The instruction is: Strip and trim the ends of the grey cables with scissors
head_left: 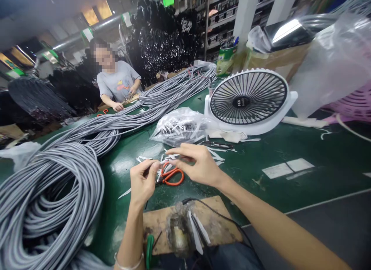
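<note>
My left hand (pixel 142 181) is closed, thumb and forefinger pinched together over the green table. Close by on the right, my right hand (pixel 199 163) pinches with its thumb and fingers towards the left fingertips. A small pale piece (pixel 164 161) shows between the two hands; its kind is too small to make out. Just beneath lie scissors with orange handles (pixel 174 177), their blades partly hidden by my left hand. Several white strips (pixel 215 155) are scattered around them, and a clear plastic bag (pixel 181 127) full of similar strips lies behind.
Grey cable coils (pixel 87 173) fill the left and run to the back. A white fan (pixel 249 103) stands at the right, near a dark-handled tool (pixel 218 145). In front sits a wooden board (pixel 158 223) with a metal device (pixel 179 231). Across the table, a person (pixel 118 82) handles things.
</note>
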